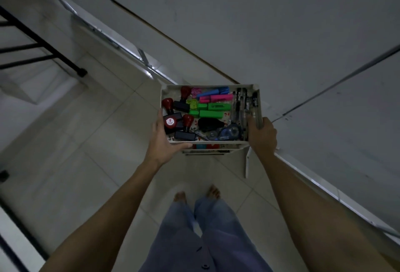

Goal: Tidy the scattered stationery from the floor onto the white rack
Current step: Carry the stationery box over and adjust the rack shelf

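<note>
Readable text in the tray: one clear word, and two labels too blurred to read.

The word "TOP" stands in white letters on the round red cap of a stamp (170, 121) lying at the left side of the white rack's top tray (207, 86); a small white mark sits above the letters on that cap, though its shape cannot be told. A green highlighter (219, 106) carries a dark printed line along its body, too blurred to read. The blue correction tape dispenser (229, 132) near the tray's front edge bears a pale brand word, and its letters cannot be made out with certainty.
</note>
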### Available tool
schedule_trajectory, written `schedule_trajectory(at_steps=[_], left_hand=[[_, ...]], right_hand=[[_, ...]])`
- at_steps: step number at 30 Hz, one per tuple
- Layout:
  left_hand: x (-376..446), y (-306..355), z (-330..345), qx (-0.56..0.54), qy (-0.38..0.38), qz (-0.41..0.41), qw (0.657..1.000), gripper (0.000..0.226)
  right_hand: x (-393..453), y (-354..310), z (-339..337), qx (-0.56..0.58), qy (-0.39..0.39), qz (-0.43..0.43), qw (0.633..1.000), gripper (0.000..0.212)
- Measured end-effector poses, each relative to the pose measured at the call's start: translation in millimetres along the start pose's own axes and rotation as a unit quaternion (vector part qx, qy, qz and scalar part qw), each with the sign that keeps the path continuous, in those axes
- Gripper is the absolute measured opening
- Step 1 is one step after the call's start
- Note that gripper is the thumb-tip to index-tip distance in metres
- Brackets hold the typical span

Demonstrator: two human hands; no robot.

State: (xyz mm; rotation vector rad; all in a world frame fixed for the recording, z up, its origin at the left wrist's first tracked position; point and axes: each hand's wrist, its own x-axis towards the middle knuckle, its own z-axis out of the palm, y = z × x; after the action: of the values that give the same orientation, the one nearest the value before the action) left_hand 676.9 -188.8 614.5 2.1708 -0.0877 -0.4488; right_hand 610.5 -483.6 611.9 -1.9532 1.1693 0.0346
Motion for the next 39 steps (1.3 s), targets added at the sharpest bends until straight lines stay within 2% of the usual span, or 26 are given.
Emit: schedule_trajectory(at_steps=[2, 5, 7, 10, 13, 15, 18, 21, 22, 25, 27, 30, 32, 35, 37, 39], left_hand=[[10.7, -1.1, -5.2, -0.006, -0.013, 0.001, 1.0, 0.153], [28.4, -1.6, -10.4, -0.013, -0.043, 0.023, 0.999, 0.155], [39.2, 9.5, -13.1, -0.013, -0.069, 0.048, 0.996, 0.151], [60.7, 27.6, -11.8, -0.013, -0.106, 0.107, 0.988, 0.138], [87.5, 51.0, -12.3, 0.007, -0.139, 0.158, 0.978, 0.126], [105.2, 57.1, -14.6, 0.016, -0.158, 0.157, 0.975, 0.126], [133.5, 60.4, -19.3, 0.05, -0.179, 0.161, 0.969, 0.14], [154.6, 60.4, -25.7, 0.072, -0.205, 0.174, 0.961, 0.128], [160.6, 58.5, -26.7, 0.074, -0.21, 0.181, 0.958, 0.126], [169.6, 53.5, -29.2, 0.08, -0.222, 0.191, 0.953, 0.123], [167.8, 49.2, -28.9, 0.065, -0.227, 0.201, 0.951, 0.116], [155.0, 33.8, -31.2, 0.082, -0.167, 0.206, 0.961, 0.115], [143.8, 13.1, -36.5, 0.073, -0.125, 0.174, 0.974, 0.113], [121.6, -22.7, -39.6, 0.047, -0.107, 0.077, 0.99, 0.093], [109.3, -50.9, -34.6, 0.066, -0.157, 0.027, 0.985, 0.059], [100.1, -77.9, -25.7, 0.109, -0.226, 0.031, 0.968, 0.037]], right_hand=[[-7.6, -5.2, -1.5, 0.004, 0.01, 0.006, 1.0, 0.089], [-14.3, -4.5, -2.4, 0.016, 0.025, 0.022, 0.999, 0.054], [-17.2, -0.6, -3.7, 0.034, 0.043, 0.034, 0.998, 0.044], [-21.5, 4.6, -3.4, 0.053, 0.072, 0.05, 0.995, 0.051], [-21.6, 6.8, 3.4, 0.069, 0.095, 0.081, 0.99, 0.085], [-22.6, 1.8, 7.4, 0.072, 0.103, 0.104, 0.987, 0.093], [-19.5, -6.9, 13.5, 0.084, 0.122, 0.119, 0.982, 0.087], [-12.5, -8.5, 22.3, 0.09, 0.138, 0.138, 0.977, 0.087], [-11.3, -8.9, 24.3, 0.096, 0.144, 0.145, 0.974, 0.082], [-15.0, -13.3, 26.6, 0.124, 0.157, 0.154, 0.968, 0.05], [-21.7, -13.0, 26.5, 0.157, 0.163, 0.14, 0.964, 0.04], [-41.9, -6.8, 31.7, 0.196, 0.212, 0.119, 0.95, 0.038], [-65.4, 1.1, 41.7, 0.205, 0.253, 0.127, 0.937, 0.044], [-101.3, 21.9, 61.5, 0.185, 0.283, 0.118, 0.934, 0.038], [-111.6, 44.6, 80.0, 0.126, 0.238, 0.094, 0.959, 0.021], [-111.7, 66.1, 97.8, 0.073, 0.172, 0.07, 0.98, 0.01]])
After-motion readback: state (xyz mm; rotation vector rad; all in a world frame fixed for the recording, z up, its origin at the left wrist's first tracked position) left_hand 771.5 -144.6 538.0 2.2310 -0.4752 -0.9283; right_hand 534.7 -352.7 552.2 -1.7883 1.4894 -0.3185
